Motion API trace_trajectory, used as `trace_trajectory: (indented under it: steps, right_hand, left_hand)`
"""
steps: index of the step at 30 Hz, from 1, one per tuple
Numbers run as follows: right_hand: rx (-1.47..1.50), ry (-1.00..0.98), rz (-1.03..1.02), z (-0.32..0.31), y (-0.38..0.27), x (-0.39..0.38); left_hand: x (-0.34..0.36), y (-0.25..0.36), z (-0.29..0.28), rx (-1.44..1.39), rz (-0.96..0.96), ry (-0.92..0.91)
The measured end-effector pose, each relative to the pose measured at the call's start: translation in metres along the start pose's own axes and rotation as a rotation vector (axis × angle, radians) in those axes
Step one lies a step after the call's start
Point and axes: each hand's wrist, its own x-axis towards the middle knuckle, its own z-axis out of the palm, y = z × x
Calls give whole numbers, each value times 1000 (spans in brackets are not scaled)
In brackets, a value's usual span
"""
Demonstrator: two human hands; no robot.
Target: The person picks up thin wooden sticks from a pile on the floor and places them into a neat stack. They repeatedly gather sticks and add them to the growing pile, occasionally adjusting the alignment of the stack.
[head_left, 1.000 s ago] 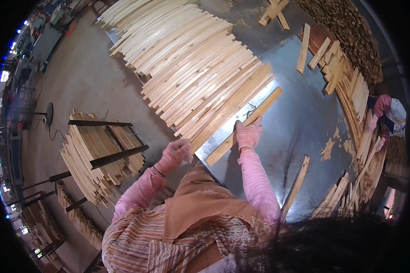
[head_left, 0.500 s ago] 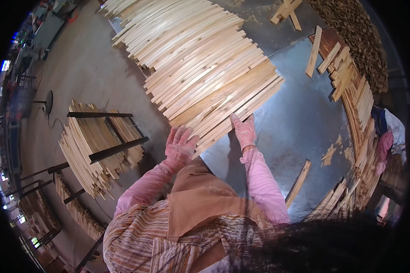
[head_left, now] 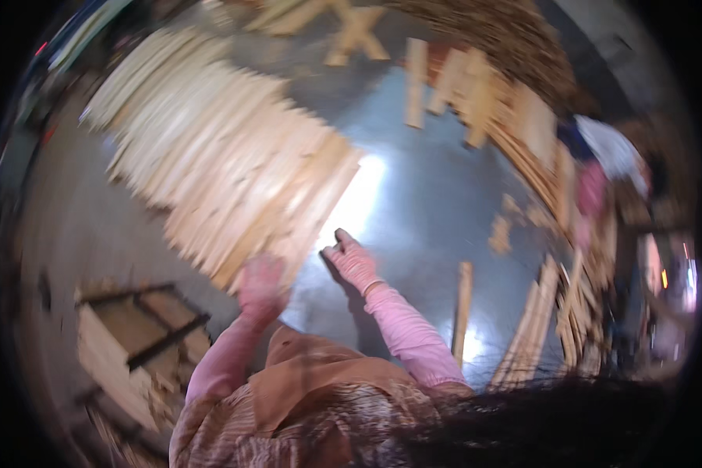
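Note:
A long row of pale wooden strips [head_left: 242, 164] lies side by side on the shiny metal table [head_left: 421, 203], running toward the far left. My left hand [head_left: 262, 287], in a pinkish glove, rests at the near ends of the closest strips; motion smears its fingers. To the right of the row, over bare metal, is my right hand [head_left: 354, 264], also gloved. Its thumb and forefinger stand apart with nothing between them, and a small gap separates it from the nearest strip.
A single strip [head_left: 462, 308] lies on the table at right, beside leaning strips [head_left: 526, 331]. Stacked boards [head_left: 522, 117] line the far right edge, with crossed pieces [head_left: 356, 37] at the back. On the left, a dark-framed rack [head_left: 168, 343] holds more wood. Clothes [head_left: 608, 152] hang at right.
The view has swung right, so the row appears farther left. My right hand has come away from the nearest strip's edge; my left hand stays at the strip ends.

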Motion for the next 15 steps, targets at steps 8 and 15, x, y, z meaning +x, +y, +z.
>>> trace_trajectory:
  steps: [8,15]
  right_hand:
    - [-411,801,665,-57,266,-289]
    - [-54,471,807,-23,304,-390]
  left_hand:
    - [7,21,-12,146,-127,-286]
    - [22,144,38,74,288,66]
